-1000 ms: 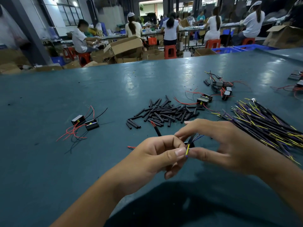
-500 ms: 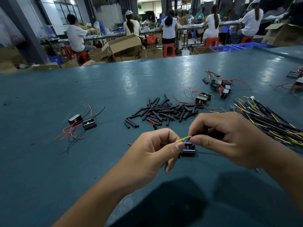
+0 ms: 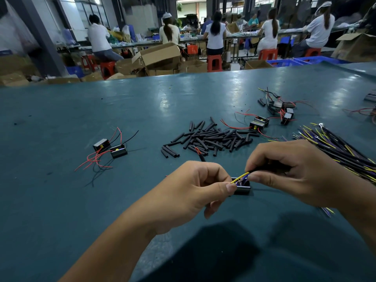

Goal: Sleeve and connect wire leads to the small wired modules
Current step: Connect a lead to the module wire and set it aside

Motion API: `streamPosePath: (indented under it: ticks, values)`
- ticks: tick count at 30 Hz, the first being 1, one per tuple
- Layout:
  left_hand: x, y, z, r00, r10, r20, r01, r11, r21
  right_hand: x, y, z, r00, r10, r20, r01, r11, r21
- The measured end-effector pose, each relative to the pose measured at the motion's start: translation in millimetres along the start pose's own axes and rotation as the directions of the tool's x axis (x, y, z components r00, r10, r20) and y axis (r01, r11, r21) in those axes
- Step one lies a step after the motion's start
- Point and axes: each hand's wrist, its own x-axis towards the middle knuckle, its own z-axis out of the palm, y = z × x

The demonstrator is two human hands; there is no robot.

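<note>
Teal tabletop [image 3: 101,200]. Bundle of yellow, purple, black wire leads [image 3: 341,147] at right. Pile of black sleeve tubes [image 3: 211,137] centre. Two finished modules [image 3: 110,148] at left, red wires trailing. Left hand [image 3: 193,192] fingers pinch yellow lead [image 3: 240,177] end above small black module [image 3: 242,187]. Right hand [image 3: 293,169] fingers pinch same lead's black sleeve.
</note>
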Motion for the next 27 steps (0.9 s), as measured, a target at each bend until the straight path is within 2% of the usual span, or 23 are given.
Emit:
streamPosePath:
  ticks: [4,8,12,14,19,27]
  values:
    - [2.0,1.9,8.3,0.998,0.002,-0.058,0.001,0.998,0.057,1.4,-0.5,6.2,1.000,0.021,-0.019,-0.020,0.999,0.033]
    - [6.2,-2.6,14.8,0.996,-0.070,-0.047,0.066,0.994,-0.084,1.9,1.7,13.5,0.999,0.026,-0.031,-0.024,0.999,0.041]
    - [8.7,-6.0,18.5,0.997,-0.068,-0.021,0.061,0.972,-0.225,0.5,3.4,14.5,0.998,0.045,-0.054,-0.038,0.992,0.120]
    - [9.7,-7.4,19.5,0.997,-0.065,-0.040,0.054,0.971,-0.235,-0.2,4.0,13.6,0.996,0.063,-0.065,-0.053,0.987,0.155]
    - [11.9,-6.0,19.5,0.991,-0.087,-0.104,0.066,0.979,-0.195,-0.1,3.0,10.3,0.997,0.049,-0.067,-0.043,0.995,0.085]
    - [9.7,1.4,18.9,0.987,-0.159,-0.005,0.153,0.957,-0.245,-1.8,6.9,3.8,1.000,-0.008,-0.029,0.010,0.996,0.089]
